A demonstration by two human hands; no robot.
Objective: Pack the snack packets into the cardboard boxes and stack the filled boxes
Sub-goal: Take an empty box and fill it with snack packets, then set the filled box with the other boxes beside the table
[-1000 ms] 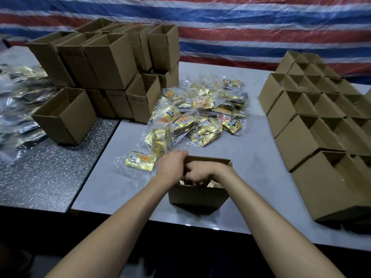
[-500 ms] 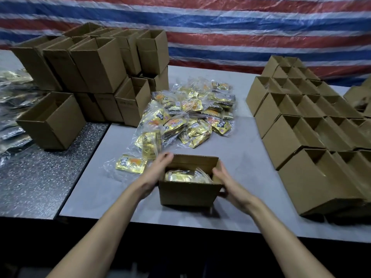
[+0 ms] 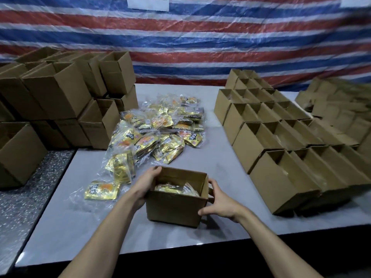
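so the box (image 3: 176, 209) sits near the front edge of the surface (image 3: 220, 157), packets (image 3: 176, 188) inside, left grip (image 3: 144, 185) and right grip (image 3: 220, 201) both clasping its side walls. thin cardboard, probably light, so I'd squeeze gently, low down

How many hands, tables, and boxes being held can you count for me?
Hands: 2, the left hand and the right hand
Boxes being held: 1, the held box, with both hands gripping it
Tables: 2, the white table and the speckled table
Total: 5
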